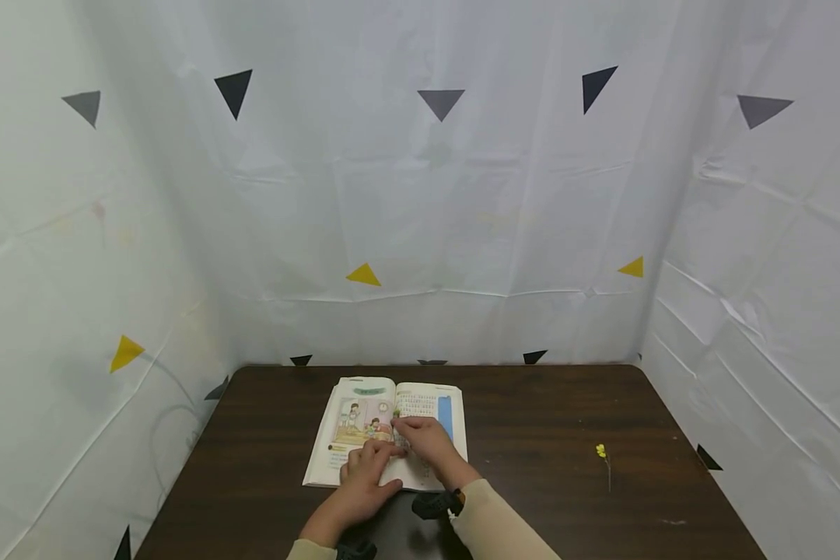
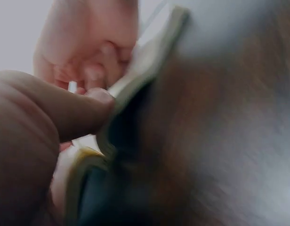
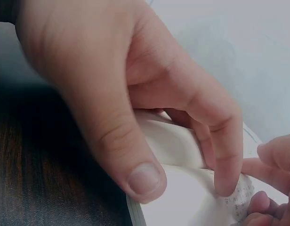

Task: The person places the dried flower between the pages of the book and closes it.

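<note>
An open book [image 1: 320, 467] lies on the table, with a coloured illustration on its left page and text on its right page. My left hand [image 1: 365, 484] rests across the lower part of the pages. In the right wrist view the left thumb [image 3: 144, 181] lies at the near edge, and the index finger bends down onto the paper. My right hand [image 1: 427, 442] reaches over the right page, its fingertips bunched at the centre fold. In the left wrist view the right hand's fingers [image 2: 95, 75] are curled; I cannot tell what is between them.
A small yellow flower [image 1: 601, 450] with a thin stem lies to the right on the dark wooden table [image 1: 532, 435]. White sheets [image 1: 427, 194] with black, grey and yellow triangles enclose the back and both sides.
</note>
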Tool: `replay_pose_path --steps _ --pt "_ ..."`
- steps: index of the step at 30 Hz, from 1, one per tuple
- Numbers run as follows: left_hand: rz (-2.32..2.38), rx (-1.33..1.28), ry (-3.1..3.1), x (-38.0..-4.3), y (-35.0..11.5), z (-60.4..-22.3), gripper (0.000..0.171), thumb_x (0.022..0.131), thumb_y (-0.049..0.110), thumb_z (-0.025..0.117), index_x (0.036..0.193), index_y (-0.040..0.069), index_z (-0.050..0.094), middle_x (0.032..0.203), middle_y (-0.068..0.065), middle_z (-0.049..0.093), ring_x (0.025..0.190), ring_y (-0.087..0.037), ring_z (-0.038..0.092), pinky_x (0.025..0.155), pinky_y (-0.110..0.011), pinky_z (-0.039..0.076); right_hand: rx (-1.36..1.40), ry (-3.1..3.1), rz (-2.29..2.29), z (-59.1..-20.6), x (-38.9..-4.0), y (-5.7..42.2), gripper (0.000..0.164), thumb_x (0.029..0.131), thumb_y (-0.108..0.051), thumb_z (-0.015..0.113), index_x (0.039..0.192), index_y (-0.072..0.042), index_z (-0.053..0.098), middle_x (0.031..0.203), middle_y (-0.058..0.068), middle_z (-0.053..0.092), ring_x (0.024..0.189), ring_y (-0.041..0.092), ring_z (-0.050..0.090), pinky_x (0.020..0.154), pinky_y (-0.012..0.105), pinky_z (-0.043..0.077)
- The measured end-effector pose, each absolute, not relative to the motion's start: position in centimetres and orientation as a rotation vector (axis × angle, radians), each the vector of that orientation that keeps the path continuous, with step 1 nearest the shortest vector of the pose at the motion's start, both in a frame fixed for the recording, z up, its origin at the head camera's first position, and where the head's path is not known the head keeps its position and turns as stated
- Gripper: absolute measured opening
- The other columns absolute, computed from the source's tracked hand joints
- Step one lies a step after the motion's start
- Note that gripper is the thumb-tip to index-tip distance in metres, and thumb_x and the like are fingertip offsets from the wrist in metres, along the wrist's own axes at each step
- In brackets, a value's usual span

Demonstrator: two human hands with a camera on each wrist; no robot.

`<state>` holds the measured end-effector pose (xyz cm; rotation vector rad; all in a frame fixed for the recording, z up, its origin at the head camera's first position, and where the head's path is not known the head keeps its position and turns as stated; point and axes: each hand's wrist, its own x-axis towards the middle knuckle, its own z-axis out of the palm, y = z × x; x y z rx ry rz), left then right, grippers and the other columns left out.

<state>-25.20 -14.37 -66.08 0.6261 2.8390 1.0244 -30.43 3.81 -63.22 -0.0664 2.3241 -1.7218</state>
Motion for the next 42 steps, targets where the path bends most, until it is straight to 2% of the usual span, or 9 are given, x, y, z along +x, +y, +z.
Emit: replay_pose_path --steps 5,8,10,13,18,25,35,38,42 --pt "0.943 0.635 2.890 -25.0 -14.4 -66.4 0.044 0.099 0.037 0.065 0.140 0.038 0.051 0.150 0.002 0.034 0.123 -0.030 0.033 0.086 -0.056 0.029 -0.063 2.272 -1.772 -63.5 -30.5 3.8 0.062 0.087 -0.071 0.061 0.125 -0.023 0.073 0.143 0.003 0.062 0.142 0.034 0.047 0.109 0.060 0.042" --pt "0.883 0.645 2.930 -24.8 -14.3 -66.2 0.044 0.099 0.037 0.065 0.142 0.038 0.052 0.158 -0.001 0.029 0.126 -0.032 0.032 0.087 -0.058 0.030 -0.062 2.260 -1.791 -63.8 -30.7 3.9 0.061 0.087 -0.071 0.061 0.124 -0.024 0.074 0.140 -0.001 0.063 0.134 0.024 0.053 0.105 0.051 0.047" --pt "0.803 0.645 2.985 -24.7 -14.1 -65.9 0.042 0.099 0.037 0.065 0.140 0.038 0.054 0.161 -0.002 0.028 0.128 -0.034 0.032 0.088 -0.060 0.031 -0.072 2.253 -1.820 -64.1 -31.0 4.0 0.056 0.091 -0.066 0.060 0.124 -0.023 0.074 0.134 -0.002 0.066 0.107 0.017 0.061 0.086 0.040 0.053" --pt "0.693 0.627 3.071 -24.4 -13.7 -65.2 0.037 0.097 0.037 0.067 0.134 0.038 0.060 0.162 -0.004 0.034 0.132 -0.037 0.033 0.089 -0.063 0.032 -0.072 2.226 -1.864 -64.4 -31.3 4.2 0.045 0.098 -0.054 0.058 0.124 -0.021 0.074 0.118 0.001 0.071 0.065 0.009 0.045 0.058 0.027 0.043" --pt "0.575 0.615 3.180 -24.1 -12.7 -64.2 0.032 0.093 0.037 0.071 0.123 0.031 0.067 0.161 -0.008 0.038 0.147 -0.042 0.029 0.101 -0.073 0.030 -0.076 2.165 -1.904 -64.6 -31.3 4.4 0.038 0.102 -0.044 0.057 0.126 -0.020 0.073 0.091 0.003 0.070 0.045 0.008 0.031 0.045 0.023 0.035" --pt "0.432 0.730 3.219 -24.6 -10.5 -64.2 0.057 0.094 0.038 0.068 0.143 0.012 0.055 0.161 -0.012 0.041 0.154 -0.041 0.025 0.120 -0.066 0.021 -0.092 1.997 -2.019 -64.3 -31.9 5.3 0.041 0.104 -0.040 0.054 0.134 -0.015 0.067 0.064 -0.004 0.053 0.044 0.008 0.034 0.044 0.023 0.035" --pt "0.272 0.492 3.254 -24.2 -7.7 -65.5 0.091 0.086 0.078 0.054 0.156 0.020 0.042 0.168 -0.007 0.027 0.155 -0.051 0.011 0.108 -0.084 0.011 -0.100 1.875 -2.087 -63.9 -31.5 5.8 0.043 0.105 -0.037 0.055 0.136 -0.008 0.064 0.065 -0.003 0.055 0.045 0.009 0.035 0.046 0.024 0.034" --pt "0.243 0.449 3.298 -24.1 -7.4 -65.7 0.100 0.082 0.084 0.051 0.157 0.019 0.039 0.168 -0.007 0.028 0.155 -0.048 0.013 0.108 -0.084 0.012 -0.108 1.884 -2.101 -63.9 -31.3 5.8 0.042 0.106 -0.034 0.054 0.137 -0.007 0.063 0.079 0.002 0.066 0.055 0.008 0.048 0.053 0.024 0.042" --pt "0.289 0.384 3.319 -23.9 -7.2 -66.0 0.109 0.077 0.090 0.051 0.158 0.018 0.037 0.167 -0.004 0.030 0.157 -0.042 0.015 0.110 -0.081 0.013 -0.166 2.071 -1.991 -64.0 -30.5 5.6 0.038 0.106 -0.030 0.054 0.133 -0.007 0.066 0.119 0.011 0.072 0.090 0.009 0.067 0.074 0.025 0.055"
